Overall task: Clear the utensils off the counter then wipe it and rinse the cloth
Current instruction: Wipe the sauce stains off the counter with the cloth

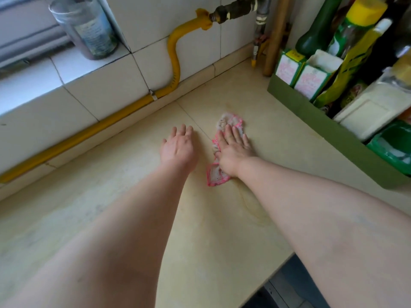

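A small white cloth with a pink edge (231, 122) lies flat on the cream counter (124, 196), a little right of centre. My right hand (234, 150) presses down on it with straight, spread fingers; cloth shows past the fingertips and beside the wrist. My left hand (178, 145) lies just to the left of the cloth, fingers straight, holding nothing and apart from it. A faint wet streak runs on the counter under my right forearm.
A green box (315, 121) full of bottles, cartons and packets stands along the right. A yellow gas hose (93, 132) runs along the tiled back wall. A glass jar (86, 27) sits on the window sill at upper left. The counter's front edge is at lower right.
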